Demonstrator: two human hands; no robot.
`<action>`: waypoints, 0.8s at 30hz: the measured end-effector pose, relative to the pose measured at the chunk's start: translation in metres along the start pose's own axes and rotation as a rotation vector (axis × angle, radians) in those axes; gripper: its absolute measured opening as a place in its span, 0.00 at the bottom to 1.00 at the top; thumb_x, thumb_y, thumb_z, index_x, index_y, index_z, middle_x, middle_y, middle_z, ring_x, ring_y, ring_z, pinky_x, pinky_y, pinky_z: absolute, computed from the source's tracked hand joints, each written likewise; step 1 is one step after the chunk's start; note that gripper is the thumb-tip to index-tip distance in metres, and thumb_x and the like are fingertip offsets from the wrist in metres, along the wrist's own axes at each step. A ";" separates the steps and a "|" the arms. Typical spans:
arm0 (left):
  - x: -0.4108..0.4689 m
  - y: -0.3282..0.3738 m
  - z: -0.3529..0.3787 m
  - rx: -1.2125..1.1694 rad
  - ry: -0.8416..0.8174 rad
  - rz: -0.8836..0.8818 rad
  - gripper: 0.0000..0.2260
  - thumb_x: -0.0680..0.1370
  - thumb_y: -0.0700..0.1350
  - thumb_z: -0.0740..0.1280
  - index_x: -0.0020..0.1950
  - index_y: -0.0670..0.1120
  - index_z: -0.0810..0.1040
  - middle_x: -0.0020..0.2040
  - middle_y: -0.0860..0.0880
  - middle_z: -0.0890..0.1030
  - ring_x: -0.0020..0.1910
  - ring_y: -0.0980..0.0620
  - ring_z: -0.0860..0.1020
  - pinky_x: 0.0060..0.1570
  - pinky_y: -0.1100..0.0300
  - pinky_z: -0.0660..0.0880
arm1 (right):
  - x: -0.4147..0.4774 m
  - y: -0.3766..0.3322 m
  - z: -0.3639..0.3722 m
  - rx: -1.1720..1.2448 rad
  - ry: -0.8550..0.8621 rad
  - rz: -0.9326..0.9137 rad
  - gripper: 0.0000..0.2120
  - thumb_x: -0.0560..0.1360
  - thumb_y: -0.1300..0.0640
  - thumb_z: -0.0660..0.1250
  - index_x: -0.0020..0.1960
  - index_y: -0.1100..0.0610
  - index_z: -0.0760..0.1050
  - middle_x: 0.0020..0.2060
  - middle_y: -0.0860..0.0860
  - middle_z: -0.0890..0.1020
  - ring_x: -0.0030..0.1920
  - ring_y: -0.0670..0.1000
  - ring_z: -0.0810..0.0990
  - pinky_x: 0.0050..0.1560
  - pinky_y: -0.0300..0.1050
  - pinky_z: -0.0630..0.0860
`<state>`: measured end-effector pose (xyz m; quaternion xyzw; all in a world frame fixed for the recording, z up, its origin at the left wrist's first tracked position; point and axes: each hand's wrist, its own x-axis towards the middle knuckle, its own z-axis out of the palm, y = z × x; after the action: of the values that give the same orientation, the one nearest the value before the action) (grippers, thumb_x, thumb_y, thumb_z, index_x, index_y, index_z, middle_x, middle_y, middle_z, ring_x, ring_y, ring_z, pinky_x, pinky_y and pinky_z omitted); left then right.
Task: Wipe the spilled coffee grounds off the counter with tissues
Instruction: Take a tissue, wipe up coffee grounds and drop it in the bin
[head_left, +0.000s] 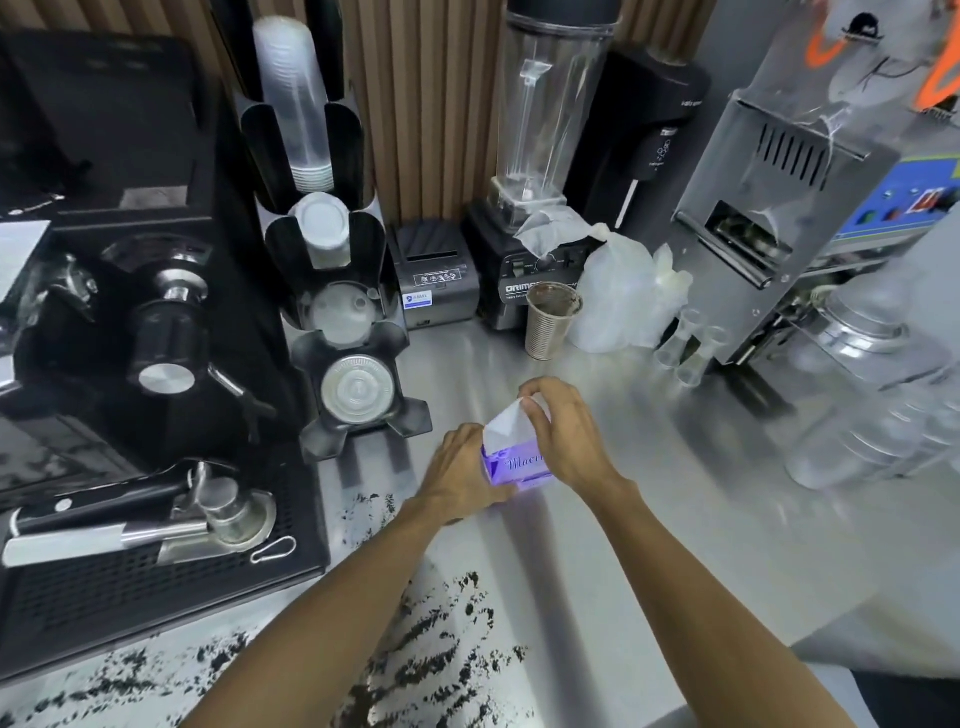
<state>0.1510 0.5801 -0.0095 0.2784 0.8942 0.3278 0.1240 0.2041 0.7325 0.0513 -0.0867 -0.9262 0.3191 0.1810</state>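
a purple tissue pack (519, 465) stands on the steel counter (701, 519), roughly midway between its back and front edges, with a person's bare hands on either side of it. the left hand (457, 467) curls its fingers round the pack's left side and steadies it. the right hand (566, 431) comes over the top, thumb and fingertips pinching a white tissue (506, 421) that rises from the pack's opening. the tissue stands up and slightly away from the person, so the pull looks set to go upward against the left hand's hold.

the spilled coffee grounds (436, 660) lie on the person's side of the pack, strewn along the counter's front edge and up beside the black drip tray (156, 597), under and to the left of the left forearm. the left hand seems nearer the thickest patch, though the right has the tissue. by the look of the grounds, no wiping has begun.

white script on the pack's face begins "mac"; the rest is hidden behind the right hand. at the back edge, the blender (540, 156) base reads "orima", its end covered by a ribbed steel cup (550, 325) with a grubby rim. beside it, the receipt printer (436, 280) carries a blue and white sticker too small to read.
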 end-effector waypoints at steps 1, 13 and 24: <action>0.001 0.000 0.000 -0.005 0.003 0.000 0.34 0.62 0.58 0.78 0.62 0.47 0.71 0.58 0.48 0.74 0.56 0.48 0.71 0.56 0.54 0.72 | 0.000 -0.002 -0.002 0.024 0.025 0.007 0.06 0.81 0.56 0.59 0.53 0.54 0.74 0.50 0.48 0.79 0.53 0.49 0.73 0.55 0.48 0.72; 0.001 -0.002 0.001 -0.054 -0.025 -0.001 0.37 0.64 0.58 0.77 0.67 0.48 0.68 0.61 0.49 0.72 0.61 0.49 0.69 0.60 0.55 0.69 | 0.000 -0.035 -0.027 0.245 0.309 -0.061 0.04 0.83 0.57 0.57 0.54 0.54 0.70 0.47 0.47 0.78 0.48 0.44 0.77 0.49 0.32 0.69; -0.052 0.009 -0.023 -0.434 -0.043 -0.065 0.65 0.51 0.69 0.80 0.77 0.64 0.43 0.77 0.63 0.52 0.76 0.60 0.52 0.74 0.53 0.56 | -0.027 -0.064 -0.049 0.534 0.617 0.035 0.05 0.82 0.57 0.58 0.56 0.49 0.70 0.49 0.44 0.78 0.53 0.50 0.78 0.55 0.49 0.75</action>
<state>0.1881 0.5441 0.0159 0.2229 0.8084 0.5025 0.2106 0.2448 0.7026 0.1198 -0.1443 -0.7113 0.5105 0.4611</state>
